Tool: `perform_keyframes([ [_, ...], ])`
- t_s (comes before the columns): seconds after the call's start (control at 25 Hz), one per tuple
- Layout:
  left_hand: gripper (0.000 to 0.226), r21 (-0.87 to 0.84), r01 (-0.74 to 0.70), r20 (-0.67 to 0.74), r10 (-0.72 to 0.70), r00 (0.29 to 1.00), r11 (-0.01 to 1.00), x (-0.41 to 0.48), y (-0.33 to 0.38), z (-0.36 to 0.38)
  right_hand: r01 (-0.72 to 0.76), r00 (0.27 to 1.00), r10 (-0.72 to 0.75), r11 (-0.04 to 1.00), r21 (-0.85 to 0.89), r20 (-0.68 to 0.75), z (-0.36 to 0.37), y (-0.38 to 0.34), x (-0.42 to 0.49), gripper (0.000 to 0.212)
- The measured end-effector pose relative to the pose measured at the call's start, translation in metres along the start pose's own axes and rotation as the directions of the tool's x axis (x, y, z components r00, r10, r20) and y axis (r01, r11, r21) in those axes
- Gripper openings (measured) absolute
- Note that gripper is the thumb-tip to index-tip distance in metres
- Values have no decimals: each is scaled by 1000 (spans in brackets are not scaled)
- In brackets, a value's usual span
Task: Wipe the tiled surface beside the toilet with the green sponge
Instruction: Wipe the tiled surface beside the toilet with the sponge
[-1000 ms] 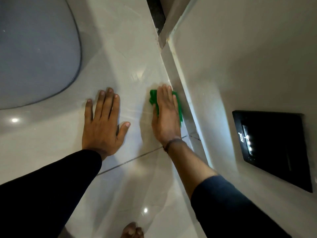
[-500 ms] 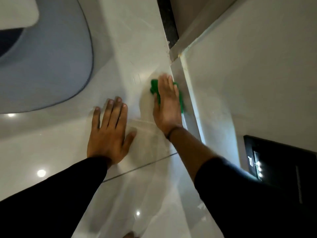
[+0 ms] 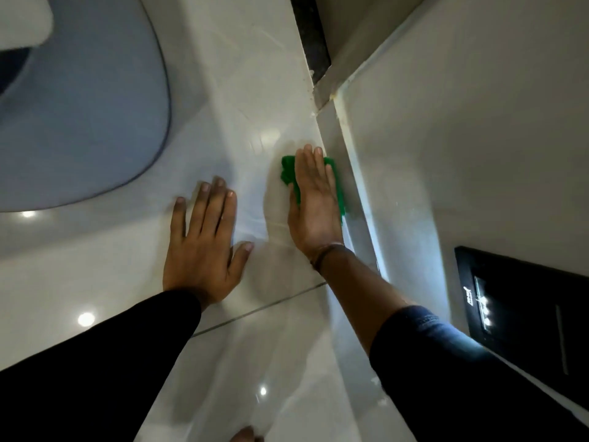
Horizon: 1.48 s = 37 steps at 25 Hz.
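Observation:
My right hand (image 3: 314, 204) lies flat on the green sponge (image 3: 288, 172), pressing it against the glossy pale tiled surface (image 3: 255, 90) close to the wall edge on the right. Only the sponge's left and right rims show around my fingers. My left hand (image 3: 202, 247) rests palm down on the tiles with fingers spread, a short way left of the right hand, holding nothing. The grey toilet lid (image 3: 89, 116) fills the upper left.
A pale wall (image 3: 462, 122) rises on the right, carrying a black panel (image 3: 522, 311) with small lit symbols. A dark gap (image 3: 314, 43) runs at the top beside a wall corner. A grout line (image 3: 255, 312) crosses the tiles below my hands. Toes (image 3: 245, 437) show at the bottom edge.
My right hand pushed the sponge forward along the wall edge, then drew it back slightly. My left hand stays planted on the tiles. The camera view shifted a little.

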State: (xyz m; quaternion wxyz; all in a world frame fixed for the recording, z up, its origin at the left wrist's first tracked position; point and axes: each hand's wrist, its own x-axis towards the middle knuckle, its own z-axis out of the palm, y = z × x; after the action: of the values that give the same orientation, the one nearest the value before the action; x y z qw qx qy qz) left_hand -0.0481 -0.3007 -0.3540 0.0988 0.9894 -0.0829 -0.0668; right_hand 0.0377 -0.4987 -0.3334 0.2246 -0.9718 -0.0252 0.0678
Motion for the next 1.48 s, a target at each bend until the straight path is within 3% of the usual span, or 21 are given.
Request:
perform_keyframes([
  [0.24, 85, -8, -4, 36, 5, 999, 1000, -1, -1, 2, 22, 1000, -21, 999, -45, 20, 5, -22, 70, 63],
  [0.36, 86, -13, -6, 32, 6, 999, 1000, -1, 0, 1, 42, 999, -41, 998, -54, 23, 3, -18, 64, 64],
  [0.48, 87, 17, -6, 19, 6, 1000, 1000, -2, 0, 1, 31, 999, -31, 999, -31, 10, -3, -2, 5, 68],
  [0.6, 87, 18, -10, 21, 10, 1000, 1000, -3, -1, 0, -95, 992, 96, 995, -23, 83, -13, 19, -85, 78],
  [0.8, 86, -7, -16, 6, 16, 1000, 1000, -3, 0, -1, -204, 955, 207, 978, -34, 215, -31, 40, -190, 62],
  [0.92, 85, 8, -17, 0, 17, 1000, 1000, -3, 0, 0, -231, 952, 226, 973, -1, 205, -32, 32, -176, 63],
  [1.04, 86, 12, -30, -4, 30, 1000, 999, -4, 2, 0, -154, 979, 149, 988, 28, 141, -20, 20, -103, 65],
  [1.16, 86, 2, -31, -17, 31, 999, 1000, -2, -1, -1, -184, 981, 182, 982, 34, 68, -7, 2, -39, 68],
  [1.4, 85, -9, -22, -28, 21, 999, 1000, -3, -2, 1, -281, 953, 265, 954, 102, 147, -29, 18, -150, 67],
  [1.48, 85, -1, -23, -29, 23, 999, 1000, -4, -1, 2, -312, 944, 296, 945, 98, 148, -29, 20, -148, 65],
])
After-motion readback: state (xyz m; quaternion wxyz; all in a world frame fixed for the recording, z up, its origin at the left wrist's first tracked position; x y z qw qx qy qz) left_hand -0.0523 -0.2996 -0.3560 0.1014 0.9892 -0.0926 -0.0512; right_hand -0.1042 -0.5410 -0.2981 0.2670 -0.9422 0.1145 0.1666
